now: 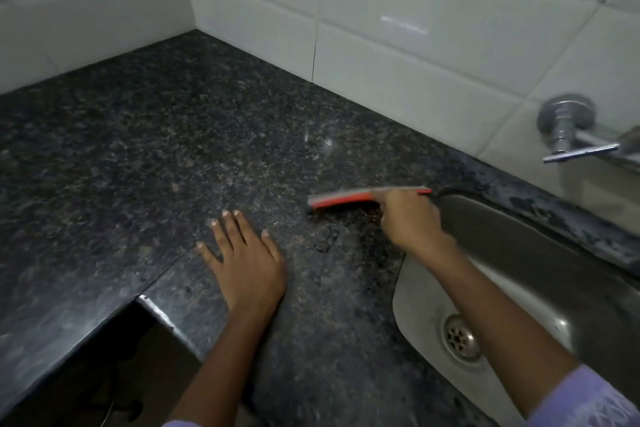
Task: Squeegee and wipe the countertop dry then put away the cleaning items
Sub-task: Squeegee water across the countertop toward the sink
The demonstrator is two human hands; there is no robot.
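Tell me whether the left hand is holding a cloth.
No, the left hand lies flat and empty on the countertop with fingers spread, while the right hand holds the squeegee beside the sink.

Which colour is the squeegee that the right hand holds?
The squeegee is red-orange with a pale grey edge, seen in the head view, the only one.

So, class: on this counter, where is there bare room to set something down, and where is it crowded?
Free: the wide countertop stretch between the tiled corner and the left hand. Crowded: beside the sink, where the right hand works the squeegee and the left hand rests flat.
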